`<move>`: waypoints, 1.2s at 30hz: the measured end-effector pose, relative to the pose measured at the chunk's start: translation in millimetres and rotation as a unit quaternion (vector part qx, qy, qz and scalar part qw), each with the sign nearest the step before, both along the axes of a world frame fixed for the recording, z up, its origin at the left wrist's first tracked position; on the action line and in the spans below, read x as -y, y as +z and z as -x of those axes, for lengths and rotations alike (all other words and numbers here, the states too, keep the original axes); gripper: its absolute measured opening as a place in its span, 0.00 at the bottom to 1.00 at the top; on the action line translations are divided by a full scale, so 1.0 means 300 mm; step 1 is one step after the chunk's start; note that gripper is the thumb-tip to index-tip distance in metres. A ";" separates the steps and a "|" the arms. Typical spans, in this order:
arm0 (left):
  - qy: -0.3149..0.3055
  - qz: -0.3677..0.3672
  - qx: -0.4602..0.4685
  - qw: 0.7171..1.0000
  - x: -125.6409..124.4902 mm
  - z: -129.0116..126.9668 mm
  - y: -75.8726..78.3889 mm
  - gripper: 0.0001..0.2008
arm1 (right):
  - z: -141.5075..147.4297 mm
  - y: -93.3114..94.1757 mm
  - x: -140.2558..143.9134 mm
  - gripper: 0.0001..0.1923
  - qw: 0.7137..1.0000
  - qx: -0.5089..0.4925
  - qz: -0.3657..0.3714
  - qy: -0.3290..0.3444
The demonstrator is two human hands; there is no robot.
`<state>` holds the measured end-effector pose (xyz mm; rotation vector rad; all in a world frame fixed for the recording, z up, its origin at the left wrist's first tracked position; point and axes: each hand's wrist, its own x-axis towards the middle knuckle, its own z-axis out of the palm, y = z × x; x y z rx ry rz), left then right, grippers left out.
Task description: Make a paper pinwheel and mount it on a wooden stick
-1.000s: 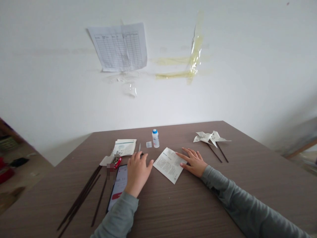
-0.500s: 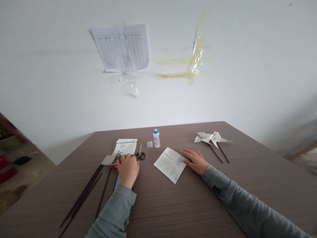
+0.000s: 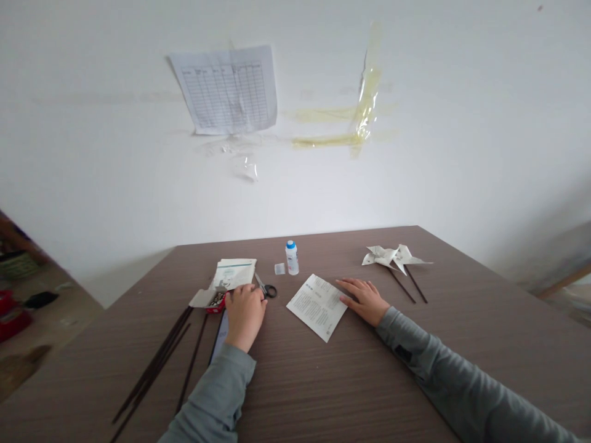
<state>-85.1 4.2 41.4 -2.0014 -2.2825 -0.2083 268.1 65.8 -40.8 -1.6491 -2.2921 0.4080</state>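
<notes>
My left hand (image 3: pixel 245 314) is closed over one handle of the scissors (image 3: pixel 269 291), which lie on the table with their blades pointing to the back; its fingertips are partly hidden. Just left of it sits an open red-and-white box (image 3: pixel 215 303) filled with small pins or similar bits. A stack of printed paper (image 3: pixel 234 271) lies behind the hand. My right hand (image 3: pixel 365 300) rests with its fingers stretched out, touching the right edge of a square of printed paper (image 3: pixel 318 306) that lies flat.
A white glue bottle with a blue cap (image 3: pixel 292 258) stands behind the paper, a small clear piece (image 3: pixel 279 269) beside it. Two paper pinwheels on sticks (image 3: pixel 392 257) lie at the right. Brown sticks (image 3: pixel 157 363) and a phone (image 3: pixel 220 337) lie at the left.
My left hand has shifted right, away from the box, whose contents show more. The scissors have slid right and turned, blades tipping leftward. My right hand and the paper square have stayed put.
</notes>
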 end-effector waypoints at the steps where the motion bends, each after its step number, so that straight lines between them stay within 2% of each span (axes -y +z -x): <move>1: -0.004 -0.005 0.003 1.000 -0.002 -0.002 -0.003 0.13 | 0.000 0.002 0.000 0.32 1.000 -0.002 0.002 -0.002; 9: -0.054 -0.089 0.033 0.994 -0.020 -0.015 -0.034 0.13 | -0.003 0.003 0.008 0.31 0.999 -0.031 -0.012 0.025; 13: -0.102 -0.157 0.050 0.981 -0.024 -0.036 -0.086 0.14 | 0.001 -0.007 0.009 0.25 0.999 -0.024 -0.018 0.031; 16: -0.153 -0.176 0.060 0.970 -0.015 -0.064 -0.131 0.14 | 0.001 -0.010 0.009 0.24 0.999 -0.020 -0.021 0.032; 19: -0.170 -0.198 0.065 0.963 0.002 -0.102 -0.164 0.14 | 0.001 -0.008 0.011 0.24 0.999 -0.011 -0.022 0.034; 30: -0.237 -0.125 0.142 0.953 0.036 -0.191 -0.195 0.13 | 0.005 -0.021 0.009 0.24 0.998 -0.010 -0.049 0.031; 36: -0.231 -0.113 0.163 0.952 0.025 -0.197 -0.218 0.13 | 0.041 -0.033 0.017 0.26 0.992 -0.016 -0.104 0.065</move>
